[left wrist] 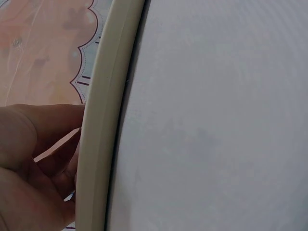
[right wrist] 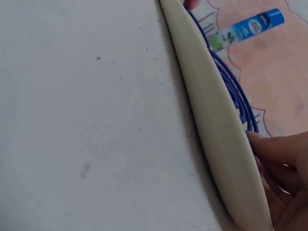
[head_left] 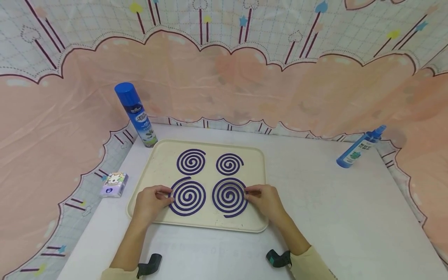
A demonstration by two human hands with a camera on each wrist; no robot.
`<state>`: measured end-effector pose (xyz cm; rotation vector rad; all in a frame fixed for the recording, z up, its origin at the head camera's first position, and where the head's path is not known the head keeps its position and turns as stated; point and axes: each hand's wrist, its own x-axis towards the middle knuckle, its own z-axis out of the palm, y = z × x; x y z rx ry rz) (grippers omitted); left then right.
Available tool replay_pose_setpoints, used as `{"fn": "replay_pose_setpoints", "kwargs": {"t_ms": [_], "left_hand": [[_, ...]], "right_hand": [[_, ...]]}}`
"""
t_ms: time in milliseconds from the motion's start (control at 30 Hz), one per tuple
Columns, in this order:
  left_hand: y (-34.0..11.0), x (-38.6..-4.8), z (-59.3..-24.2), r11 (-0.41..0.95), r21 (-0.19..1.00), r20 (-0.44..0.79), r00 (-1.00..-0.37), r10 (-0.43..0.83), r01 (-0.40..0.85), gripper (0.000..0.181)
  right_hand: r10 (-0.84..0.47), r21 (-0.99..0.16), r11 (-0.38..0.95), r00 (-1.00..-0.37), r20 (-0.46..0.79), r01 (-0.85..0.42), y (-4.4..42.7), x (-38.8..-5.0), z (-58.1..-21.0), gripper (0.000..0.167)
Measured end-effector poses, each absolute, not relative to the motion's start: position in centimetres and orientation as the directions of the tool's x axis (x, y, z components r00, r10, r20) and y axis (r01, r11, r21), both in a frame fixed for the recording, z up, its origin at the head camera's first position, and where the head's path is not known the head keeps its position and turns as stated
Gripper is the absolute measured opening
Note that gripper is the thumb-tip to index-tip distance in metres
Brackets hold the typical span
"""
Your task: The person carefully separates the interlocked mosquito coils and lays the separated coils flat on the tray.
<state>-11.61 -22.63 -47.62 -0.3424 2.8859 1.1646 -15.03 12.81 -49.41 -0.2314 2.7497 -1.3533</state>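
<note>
Two mosquito coils lie in the front row of a cream tray point(head_left: 210, 225) in the head view, both dark purple-blue spirals. My left hand point(head_left: 150, 202) pinches the outer edge of the front left coil point(head_left: 189, 196) between thumb and fingers. At the outer right edge of the front right coil point(head_left: 230, 196), my right hand point(head_left: 266, 200) grips it the same way. The right wrist view shows the thumb and fingers point(right wrist: 279, 149) at that coil's edge, slightly above the tray rim. In the left wrist view, the rim point(left wrist: 101, 120) hides the left fingertips.
Behind them on the tray lie a back left coil point(head_left: 191, 161) and a smaller back right coil point(head_left: 229, 164). A blue spray can point(head_left: 138, 114) stands at the tray's back left corner. There is a small tissue pack point(head_left: 114, 184) at left and a blue spray bottle point(head_left: 360, 147) at right.
</note>
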Motion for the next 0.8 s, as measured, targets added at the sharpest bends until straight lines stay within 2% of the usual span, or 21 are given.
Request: {"fn": "replay_pose_setpoints", "kwargs": {"t_ms": [567,800], "left_hand": [[-22.54,-11.45,-47.79,0.700,0.683,-0.085,-0.975,-0.206,-0.207,0.026],[-22.50,-11.36,-47.72,0.698,0.686,-0.090,-0.976,-0.200,-0.206,0.026]], "right_hand": [[-0.203,-0.756,0.625,-0.976,0.081,-0.193,12.69,-14.95,-50.02,0.022],[-0.208,-0.730,0.656,-0.976,0.066,-0.190,12.67,-14.93,-49.97,0.023]]}}
